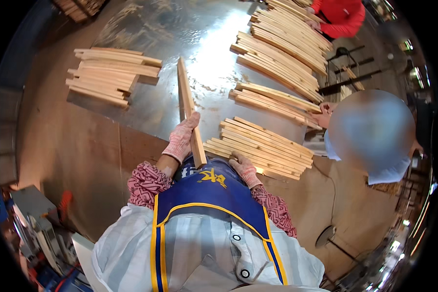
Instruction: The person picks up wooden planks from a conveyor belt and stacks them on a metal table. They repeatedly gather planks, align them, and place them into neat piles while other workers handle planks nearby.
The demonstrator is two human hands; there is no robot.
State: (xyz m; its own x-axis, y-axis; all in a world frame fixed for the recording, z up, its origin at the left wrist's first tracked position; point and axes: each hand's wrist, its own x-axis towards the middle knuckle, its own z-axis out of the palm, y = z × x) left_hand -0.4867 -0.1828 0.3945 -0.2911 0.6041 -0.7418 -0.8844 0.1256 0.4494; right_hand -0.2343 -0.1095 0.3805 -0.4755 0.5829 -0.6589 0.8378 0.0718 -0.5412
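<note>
My left hand [182,137], in a pale pink-and-white knit work glove, is closed round a long wooden strip [186,92]. The strip points away from me, tilted over the near edge of the metal-topped table [153,107], its near end close to my blue apron. My right hand [245,169], gloved likewise, rests with its fingers extended against the near side of a row of wooden strips [263,148] at the table's front right. Its fingertips touch the closest strip there, and no strip is visibly gripped.
A smaller pile of strips [107,75] lies at the left of the table. Several more rows of strips [282,63] cover the right side. A co-worker in light blue [370,136] handles strips at the right; another person in red [343,17] stands farther back.
</note>
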